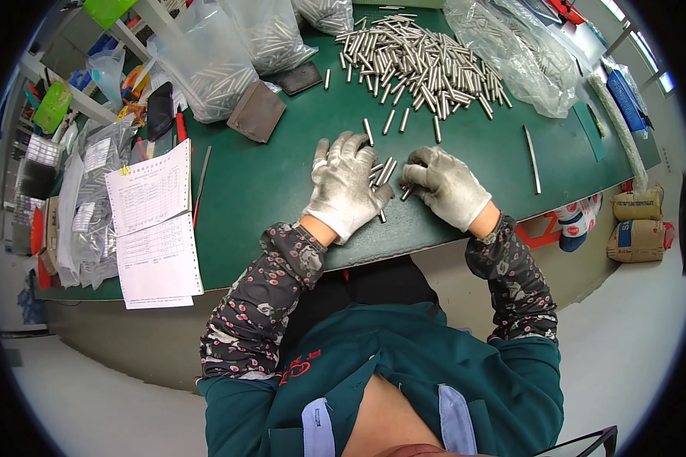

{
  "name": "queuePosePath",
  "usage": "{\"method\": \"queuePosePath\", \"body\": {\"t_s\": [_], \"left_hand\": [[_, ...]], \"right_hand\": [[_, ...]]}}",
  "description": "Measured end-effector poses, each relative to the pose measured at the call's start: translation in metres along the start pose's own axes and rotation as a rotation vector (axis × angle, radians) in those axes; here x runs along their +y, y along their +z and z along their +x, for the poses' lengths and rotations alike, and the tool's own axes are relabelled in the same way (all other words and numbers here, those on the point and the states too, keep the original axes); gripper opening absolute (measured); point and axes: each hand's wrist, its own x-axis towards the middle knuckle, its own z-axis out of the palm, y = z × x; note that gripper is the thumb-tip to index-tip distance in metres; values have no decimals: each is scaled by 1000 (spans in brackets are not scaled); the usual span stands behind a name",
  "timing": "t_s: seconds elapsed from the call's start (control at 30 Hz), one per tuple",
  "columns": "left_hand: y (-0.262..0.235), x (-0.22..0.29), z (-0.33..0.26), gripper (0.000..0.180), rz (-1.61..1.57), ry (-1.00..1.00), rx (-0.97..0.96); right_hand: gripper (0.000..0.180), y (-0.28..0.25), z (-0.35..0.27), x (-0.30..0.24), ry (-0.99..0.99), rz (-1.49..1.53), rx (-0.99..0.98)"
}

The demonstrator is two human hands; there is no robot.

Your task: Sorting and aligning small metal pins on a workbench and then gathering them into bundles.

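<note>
- Leftmost, at about nine o'clock, two printed paper forms point(154, 228) lie flat on the counter point(282, 167), which has a smooth, matte dark-green top; crinkled clear plastic bags point(91, 206) sit just beyond them at the edge.
- Up at eleven o'clock, two flat, dull brown square plates point(258, 111) rest on the green surface beside clear bags point(206, 61) filled with thin metal rods.
- Nearer the middle, the left hand point(345, 186), in a white knitted glove with a coarse weave, lies palm down with its fingers spread and nearly flat. Its grip is open, fingertips pressing on a small cluster of pins point(383, 174), short, shiny, cylindrical steel pieces lying on the counter between the two hands.
- Just at three o'clock of that cluster, the right hand point(446, 186), gloved the same way, is curled over. Its fingers are bent inward and close together on one or two of the pins, though whether they are truly pinched I cannot tell.
- Above the hands, at twelve o'clock, a loose heap of pins point(423, 65), glinting and criss-crossed, spreads over the counter, with a few strays point(392, 122) rolled toward the hands.
- Off at two o'clock, a long thin metal rod point(532, 158) lies alone, well apart from the right hand, below a wrinkled clear bag point(518, 53).
</note>
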Motion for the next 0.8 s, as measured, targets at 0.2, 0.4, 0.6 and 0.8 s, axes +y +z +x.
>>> {"method": "queuePosePath", "body": {"t_s": [0.2, 0.4, 0.6, 0.8], "left_hand": [[-22, -16, -11, 58, -26, 143, 5], [-20, -18, -19, 51, 0, 137, -53], [-20, -12, -19, 38, -12, 75, 102], [-27, -1, -23, 33, -1, 176, 83]], "right_hand": [[28, 5, 9, 1, -206, 110, 136], [24, 2, 4, -7, -18, -63, 22], [23, 2, -7, -30, 248, -134, 8], [23, -6, -14, -27, 110, -80, -56]]}}
